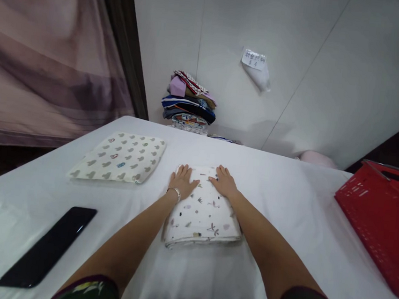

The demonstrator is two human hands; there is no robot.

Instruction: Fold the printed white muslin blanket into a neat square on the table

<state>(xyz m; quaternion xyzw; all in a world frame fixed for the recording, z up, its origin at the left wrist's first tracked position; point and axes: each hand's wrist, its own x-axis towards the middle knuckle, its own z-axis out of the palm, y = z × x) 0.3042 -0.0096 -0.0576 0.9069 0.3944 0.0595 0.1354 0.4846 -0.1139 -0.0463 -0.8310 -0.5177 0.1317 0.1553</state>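
A folded white cloth point(203, 215) with small printed plants and shapes lies in front of me, its layered edge toward me. My left hand point(183, 183) rests flat on its far left corner, fingers spread, a bracelet at the wrist. Over the far right corner, my right hand point(225, 182) lies palm down with its fingers stretched out. Neither hand grips the fabric. To the left is a second folded cloth point(123, 157), cream with a grey mushroom-like print and a few coloured figures.
A black phone-like slab point(49, 245) lies at the near left of the white-covered table point(273, 194). A red plastic basket point(383, 223) stands at the right edge. Beyond the far edge, a stack of folded clothes point(189, 102) leans by the wall. A curtain point(53, 60) hangs at left.
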